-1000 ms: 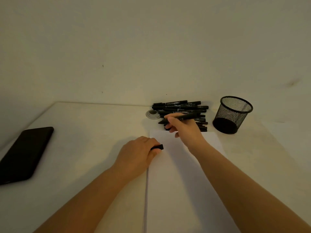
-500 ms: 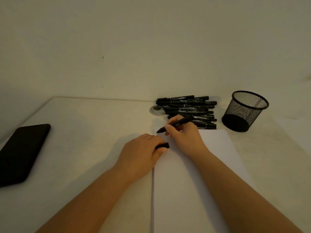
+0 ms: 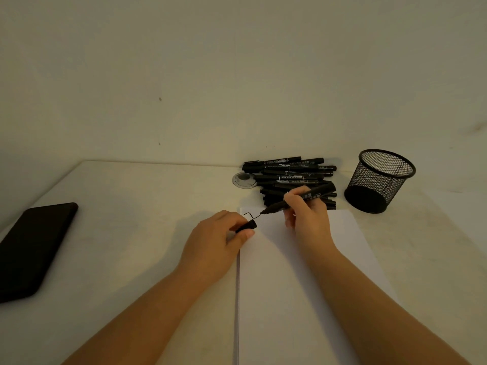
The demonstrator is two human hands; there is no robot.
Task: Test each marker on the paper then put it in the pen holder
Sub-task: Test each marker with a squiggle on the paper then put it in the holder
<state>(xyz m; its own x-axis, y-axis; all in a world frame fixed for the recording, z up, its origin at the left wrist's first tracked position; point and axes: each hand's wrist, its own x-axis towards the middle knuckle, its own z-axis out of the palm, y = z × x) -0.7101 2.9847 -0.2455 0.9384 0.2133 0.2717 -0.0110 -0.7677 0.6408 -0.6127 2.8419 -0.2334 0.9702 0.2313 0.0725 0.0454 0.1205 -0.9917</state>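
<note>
while the right hand (image 3: pixel 307 216) is gripping the marker (image 3: pixel 297 200) and the left hand (image 3: pixel 218 242) pinching its cap (image 3: pixel 246 226), the paper (image 3: pixel 303 272) beside the pen holder (image 3: pixel 379 181) is risking a smear.

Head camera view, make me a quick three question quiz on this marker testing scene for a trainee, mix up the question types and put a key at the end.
1. True or false: the pen holder already has markers in it.
2. What does the left hand hold? A) cap B) phone C) paper
3. Fill in: the right hand draws a black ____ with the marker near the paper's far left corner.

Key: 1 false, it looks empty; 2 A; 3 squiggle.
</note>
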